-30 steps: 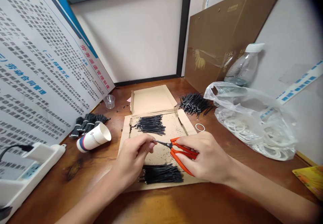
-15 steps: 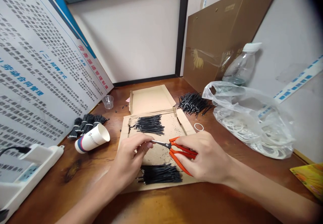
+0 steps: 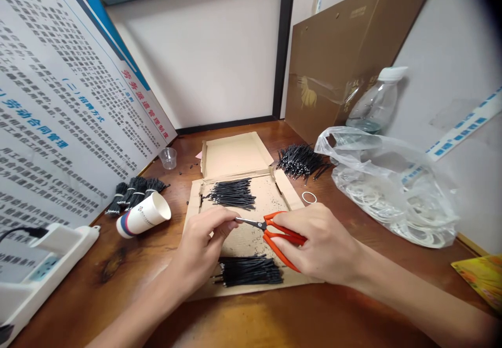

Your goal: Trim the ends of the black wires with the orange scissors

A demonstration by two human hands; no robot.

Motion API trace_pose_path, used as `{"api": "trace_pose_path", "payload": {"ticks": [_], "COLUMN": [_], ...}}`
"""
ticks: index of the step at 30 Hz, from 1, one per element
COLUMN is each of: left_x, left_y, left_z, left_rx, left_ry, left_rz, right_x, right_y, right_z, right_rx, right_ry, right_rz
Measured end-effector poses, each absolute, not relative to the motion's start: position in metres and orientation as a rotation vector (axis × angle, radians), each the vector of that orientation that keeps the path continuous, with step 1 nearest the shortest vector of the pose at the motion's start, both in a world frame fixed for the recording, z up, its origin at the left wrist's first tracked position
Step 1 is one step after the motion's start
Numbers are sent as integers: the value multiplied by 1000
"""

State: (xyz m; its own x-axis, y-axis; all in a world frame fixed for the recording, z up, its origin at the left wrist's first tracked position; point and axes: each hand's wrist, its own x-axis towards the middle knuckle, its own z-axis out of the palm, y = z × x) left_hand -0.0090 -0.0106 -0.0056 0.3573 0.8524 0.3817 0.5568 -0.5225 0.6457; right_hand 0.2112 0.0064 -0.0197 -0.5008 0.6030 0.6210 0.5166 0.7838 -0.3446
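My right hand [image 3: 319, 243] is closed around the orange handles of a pair of scissors [image 3: 276, 229], whose blades point left. The blade tips meet the fingertips of my left hand [image 3: 206, 235], which is pinched closed. Whatever lies between those fingers is too small and hidden to make out. Below the hands, a row of short black wires [image 3: 253, 271] lies on an opened cardboard box [image 3: 269, 194]. A second row of black wires [image 3: 232, 192] lies farther back in the box. Dark trimmings are scattered on the cardboard between them.
A loose pile of black wires [image 3: 298, 161] and a white ring [image 3: 309, 197] lie right of the box. Farther right is a plastic bag [image 3: 392, 196] of white bands, with a bottle [image 3: 374, 102] behind. Leftward are a tipped paper cup [image 3: 145, 215], bundled wires [image 3: 133, 191] and a power strip [image 3: 50, 269].
Almost nothing differs. Both hands and the scissors keep their places, with the blade tips still at my left fingertips.
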Motion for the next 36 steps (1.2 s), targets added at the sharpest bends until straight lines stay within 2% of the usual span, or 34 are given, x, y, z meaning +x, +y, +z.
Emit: {"api": "trace_pose_path", "payload": {"ticks": [36], "left_x": [-6], "left_y": [-14], "left_z": [0], "left_rx": [1911], "left_ry": [1199], "left_rz": [912], "right_x": [210], "right_y": [6], "right_z": [-18], "right_rx": [-790], "right_ry": [-2151], "right_rz": [190]}}
